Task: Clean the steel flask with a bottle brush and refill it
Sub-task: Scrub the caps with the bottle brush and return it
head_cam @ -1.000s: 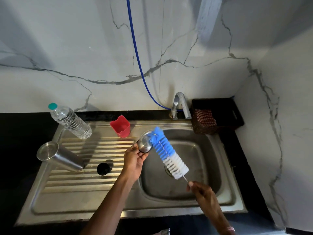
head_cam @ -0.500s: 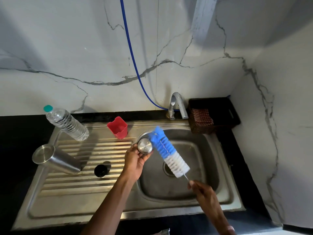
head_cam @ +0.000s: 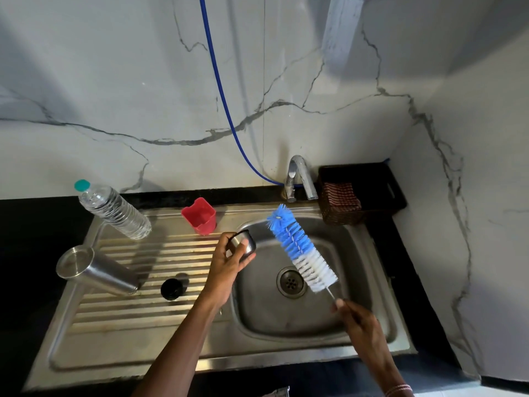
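Left hand (head_cam: 226, 262): fingers and thumb wrapped round a small steel cap (head_cam: 243, 243), held above the back-left corner of the sink basin (head_cam: 286, 319). The cap's dark open side faces up and away from the palm.

Right hand (head_cam: 355, 319): pinching the thin wire stem of the bottle brush (head_cam: 300, 249) at its lower end, over the front-right part of the basin. The brush slants up and back-left from the grip. White bristles sit nearest the hand and the blue tip points toward the basin's back edge, below the tap (head_cam: 297, 179). The bristle head hangs in air over the drain (head_cam: 290, 282) and touches nothing. It is just beside the cap, with a clear gap between them.

Steel flask (head_cam: 94, 269): in neither hand. It sits on the ribbed drainboard (head_cam: 128, 339) near its left edge, well apart from both grips. The wide flat end points left and up, the narrow end is on the ribs. Can't tell whether it is standing inverted or lying down.

Black stopper (head_cam: 171, 288): on the ribs between the flask and the left forearm.

Back edge of the drainboard: clear water bottle (head_cam: 114, 210) with a teal cap at the left, red cup (head_cam: 200, 216) toward the basin.

Back-right corner of the counter: dark basket (head_cam: 369, 179) with a checked cloth (head_cam: 342, 196) inside. A blue hose (head_cam: 220, 90) runs down the wall to the tap.
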{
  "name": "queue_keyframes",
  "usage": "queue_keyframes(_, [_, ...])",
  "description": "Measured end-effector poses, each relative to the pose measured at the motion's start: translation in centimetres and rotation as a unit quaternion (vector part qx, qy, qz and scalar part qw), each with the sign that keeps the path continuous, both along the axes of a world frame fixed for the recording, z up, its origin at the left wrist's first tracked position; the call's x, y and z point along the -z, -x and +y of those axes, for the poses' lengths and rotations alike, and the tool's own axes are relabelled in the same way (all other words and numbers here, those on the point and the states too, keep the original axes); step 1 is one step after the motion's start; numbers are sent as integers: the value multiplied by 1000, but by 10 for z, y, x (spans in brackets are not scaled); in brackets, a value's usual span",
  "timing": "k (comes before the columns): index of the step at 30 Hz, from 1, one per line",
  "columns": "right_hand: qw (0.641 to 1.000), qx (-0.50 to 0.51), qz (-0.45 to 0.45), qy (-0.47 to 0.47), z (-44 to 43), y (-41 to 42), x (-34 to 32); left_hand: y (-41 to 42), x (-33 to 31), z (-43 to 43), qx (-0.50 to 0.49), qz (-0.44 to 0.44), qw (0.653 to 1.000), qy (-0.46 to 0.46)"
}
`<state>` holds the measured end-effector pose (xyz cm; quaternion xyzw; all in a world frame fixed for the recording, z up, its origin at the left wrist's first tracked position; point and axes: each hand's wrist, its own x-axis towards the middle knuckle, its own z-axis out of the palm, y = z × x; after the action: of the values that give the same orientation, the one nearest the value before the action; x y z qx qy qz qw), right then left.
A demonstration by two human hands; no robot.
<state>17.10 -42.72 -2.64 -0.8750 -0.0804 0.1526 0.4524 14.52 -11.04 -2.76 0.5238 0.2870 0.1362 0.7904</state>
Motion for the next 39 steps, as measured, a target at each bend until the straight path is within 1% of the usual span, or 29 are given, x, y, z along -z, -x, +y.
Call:
queue_keyframes(2, [1000, -10, -9, 17, -5, -1, -5, 4, 1, 4, 6, -5, 998, -64])
queue_keyframes(4, [998, -2, -20, 57, -10, -1, -12, 6, -1, 9, -5, -2, 999, -42])
queue_keyframes(6, [995, 5, -43, 91, -11, 0, -20, 8, 1, 17, 8, -6, 999, -34])
queue_keyframes(9, [980, 3, -112, 162, -6, 5, -36, 12, -1, 32, 77, -17, 994, -73])
queue_keyframes(11, [968, -5, -173, 182, -2, 8, -46, 15, -6, 37, 121, -20, 990, -64])
queue_keyframes(12, [960, -14, -210, 184, -1, 10, -48, 15, -8, 39, 126, -18, 991, -45])
queue_keyframes(14, [948, -55, -250, 191, 0, 13, -54, 14, -12, 39, 101, -9, 995, 1])
queue_keyframes(16, [922, -105, -290, 232, 0, 14, -54, 12, -13, 38, 76, 17, 997, 31])
queue_keyframes(18, [889, -138, -342, 273, 5, 16, -61, 9, -18, 33, 63, 43, 996, 43])
queue_keyframes(19, [873, -141, -371, 285, 8, 19, -65, 7, -20, 29, 60, 52, 996, 43])
queue_keyframes(21, [855, -123, -406, 298, 16, 25, -73, 4, -18, 25, 55, 67, 995, 38])
queue_keyframes(24, [850, -87, -406, 324, 26, 36, -78, -1, -15, 21, 10, 75, 996, 36])
queue_keyframes(28, [857, -52, -409, 310, 28, 42, -79, -6, -19, 17, -44, 84, 993, 67])
queue_keyframes(30, [863, -40, -402, 304, 27, 42, -80, -8, -19, 13, -39, 93, 993, 62])
queue_keyframes(32, [857, -38, -414, 305, 30, 42, -79, -9, -19, 9, -13, 102, 994, 46])
queue_keyframes(33, [858, -44, -404, 314, 31, 42, -78, -10, -18, 5, -2, 103, 994, 40])
queue_keyframes(35, [881, -75, -329, 331, 35, 44, -77, -12, -19, 1, 6, 91, 995, 37])
queue_keyframes(36, [904, -98, -260, 325, 36, 43, -75, -13, -19, 1, 8, 80, 996, 36])
queue_keyframes(37, [942, -120, -140, 280, 33, 44, -70, -14, -20, 1, 11, 66, 997, 36])
queue_keyframes(38, [974, -145, 35, 173, 31, 43, -70, -15, -19, 3, 17, 50, 998, 38])
queue_keyframes(39, [965, -149, 215, 17, 33, 40, -73, -16, -20, 4, 26, 33, 998, 43])
